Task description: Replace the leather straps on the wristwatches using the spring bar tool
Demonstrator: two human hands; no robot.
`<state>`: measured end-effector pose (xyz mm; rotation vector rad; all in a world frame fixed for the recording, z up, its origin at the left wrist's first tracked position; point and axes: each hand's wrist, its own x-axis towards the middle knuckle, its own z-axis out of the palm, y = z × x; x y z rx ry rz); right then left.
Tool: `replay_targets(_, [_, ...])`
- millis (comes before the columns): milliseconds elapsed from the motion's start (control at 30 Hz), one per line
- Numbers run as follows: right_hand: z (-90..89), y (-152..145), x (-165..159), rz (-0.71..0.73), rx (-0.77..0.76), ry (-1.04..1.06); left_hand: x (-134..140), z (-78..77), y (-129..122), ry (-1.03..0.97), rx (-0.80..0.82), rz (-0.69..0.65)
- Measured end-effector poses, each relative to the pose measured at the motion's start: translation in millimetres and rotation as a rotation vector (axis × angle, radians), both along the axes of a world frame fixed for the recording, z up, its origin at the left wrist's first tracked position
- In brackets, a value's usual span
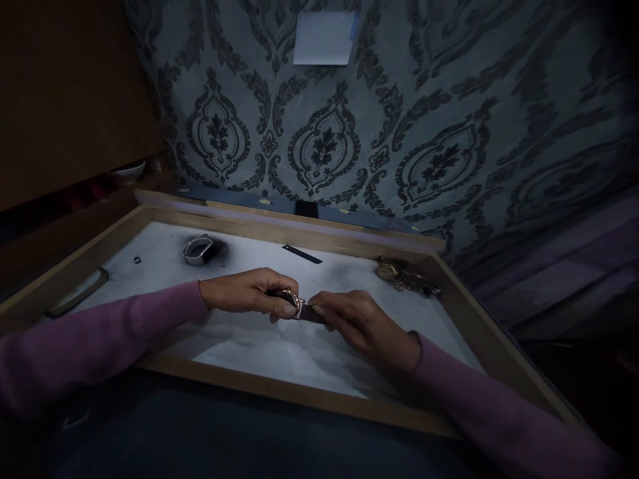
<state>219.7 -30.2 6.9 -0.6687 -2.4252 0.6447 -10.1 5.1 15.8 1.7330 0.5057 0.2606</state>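
Note:
Over the middle of a shallow wooden tray point(279, 382) with a white bottom, both hands hold a wristwatch point(298, 304) with a rose-gold case and a dark strap. My left hand point(254, 293) is closed around the case, thumb along its near edge. The strap stretches rightward from the case, pinched between the fingers of my right hand point(359, 322). Just beyond the hands lies a flat black strip point(302, 254), perhaps a strap piece. A second watch point(197, 251) with a pale band rests at the back left. Part of the held watch is covered by my fingers.
At the tray's right end sits a cluster of bronze-coloured watches or jewellery point(399, 271). On the left are a small dark ring point(137, 260) and a curved olive band point(80, 293). Behind stands a patterned wall point(324, 146) with a white card point(324, 38); left is a wooden cabinet point(74, 100).

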Motion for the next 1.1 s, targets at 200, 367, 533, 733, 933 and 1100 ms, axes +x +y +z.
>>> replay_targets(200, [-0.1,0.1,0.1,0.002,0.001,-0.008,-0.5,-1.2,0.7,-0.001,0.001,-0.002])
replay_targets(367, [0.1,1.0,0.2,0.016,-0.004,-0.016,-0.1,-0.8,0.2,0.003,0.0,-0.013])
replay_targets(533, [0.9,1.7,0.9,0.019,-0.024,-0.044,0.7,-0.1,-0.3,0.01,-0.003,-0.013])
replay_targets(733, [1.2,0.7,0.8,0.015,-0.035,-0.061,0.9,-1.1,-0.7,0.009,0.0,-0.019])
replay_targets(933, [1.5,0.5,-1.4,0.035,-0.055,-0.05,1.5,-2.2,-1.0,0.014,0.002,-0.032])
replay_targets(1100, [-2.1,1.1,-0.6,0.034,-0.072,-0.07,2.1,-2.8,-1.8,0.024,0.032,-0.031])
